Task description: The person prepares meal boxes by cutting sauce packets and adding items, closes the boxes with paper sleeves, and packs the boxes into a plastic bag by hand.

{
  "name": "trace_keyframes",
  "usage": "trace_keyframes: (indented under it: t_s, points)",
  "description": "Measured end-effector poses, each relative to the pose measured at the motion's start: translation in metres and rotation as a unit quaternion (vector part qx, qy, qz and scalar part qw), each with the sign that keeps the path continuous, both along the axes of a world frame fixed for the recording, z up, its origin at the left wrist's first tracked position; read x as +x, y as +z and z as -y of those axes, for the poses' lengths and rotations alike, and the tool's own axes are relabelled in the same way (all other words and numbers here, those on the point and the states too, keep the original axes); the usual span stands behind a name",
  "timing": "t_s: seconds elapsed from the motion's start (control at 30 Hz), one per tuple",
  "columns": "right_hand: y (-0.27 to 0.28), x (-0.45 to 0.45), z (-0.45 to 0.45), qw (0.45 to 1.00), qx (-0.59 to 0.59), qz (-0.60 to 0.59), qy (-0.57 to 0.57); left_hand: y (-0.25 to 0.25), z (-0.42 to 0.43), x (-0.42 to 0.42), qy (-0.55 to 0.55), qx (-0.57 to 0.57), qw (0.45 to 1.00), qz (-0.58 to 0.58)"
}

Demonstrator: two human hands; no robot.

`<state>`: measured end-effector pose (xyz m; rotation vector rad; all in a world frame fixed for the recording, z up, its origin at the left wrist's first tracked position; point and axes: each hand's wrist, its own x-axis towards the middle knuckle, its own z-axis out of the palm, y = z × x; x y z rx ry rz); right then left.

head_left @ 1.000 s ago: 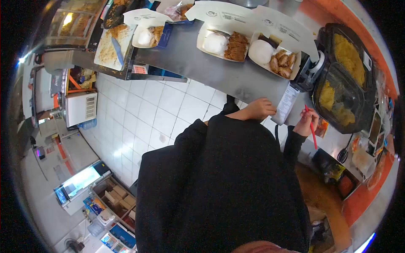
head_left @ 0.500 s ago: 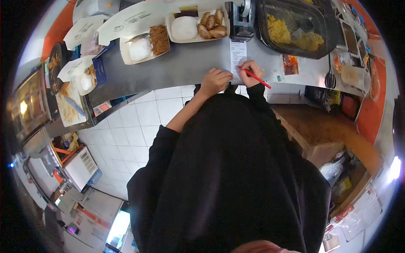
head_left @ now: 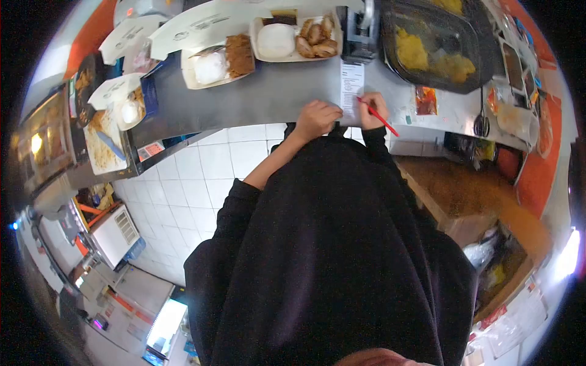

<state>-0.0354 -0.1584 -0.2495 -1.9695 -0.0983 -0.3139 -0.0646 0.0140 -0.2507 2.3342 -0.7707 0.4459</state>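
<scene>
My right hand (head_left: 373,111) is closed around a red pen (head_left: 383,121), its tip at the right edge of a long printed receipt (head_left: 352,82). The receipt lies on the grey counter, running towards its front edge. My left hand (head_left: 318,119) has its fingers bent together at the receipt's lower left edge; the thumb is hidden. Beyond the receipt stands a black device (head_left: 359,33) resembling a tape dispenser. Left of it are an open box with rice and fried pieces (head_left: 317,39) and another with rice and a breaded cutlet (head_left: 239,56).
A black tray of yellow food (head_left: 421,76) and a red sauce packet (head_left: 426,101) lie to the right, with black tongs (head_left: 481,122) farther along. Leftward are a smaller food box (head_left: 130,114) and a blue-handled knife (head_left: 110,145) on a stained board (head_left: 101,160).
The whole view has shifted slightly, with the counter items now a little farther right. The red pen stays in my right hand by the receipt, and my left hand remains at the receipt's edge.
</scene>
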Motion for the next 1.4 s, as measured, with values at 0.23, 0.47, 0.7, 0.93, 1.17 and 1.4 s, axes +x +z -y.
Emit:
trace_keyframes:
  t_s: [0.23,0.47,0.7,0.93,1.17,1.4]
  points:
    - [-0.033,0.003,0.018,0.95,0.291,-0.113,0.014,-0.019,-0.002,-0.003,-0.015,-0.024,0.999,0.017]
    - [-0.021,0.018,0.016,0.862,0.496,-0.094,-0.048,-0.009,-0.004,-0.006,0.013,-0.004,1.0,0.01]
    - [-0.013,-0.013,0.021,0.94,0.307,-0.144,0.028,-0.01,-0.003,-0.001,-0.024,-0.036,0.999,0.011]
    - [-0.015,-0.023,0.01,0.98,0.153,-0.082,0.1,-0.003,0.0,-0.002,-0.009,-0.031,0.999,-0.004]
    - [0.008,-0.024,0.003,0.997,0.025,0.016,0.073,-0.003,-0.001,-0.005,-0.006,-0.013,1.0,-0.004]
    - [-0.018,-0.02,0.018,0.957,0.268,-0.109,-0.023,-0.003,0.0,-0.005,0.01,-0.036,0.999,0.016]
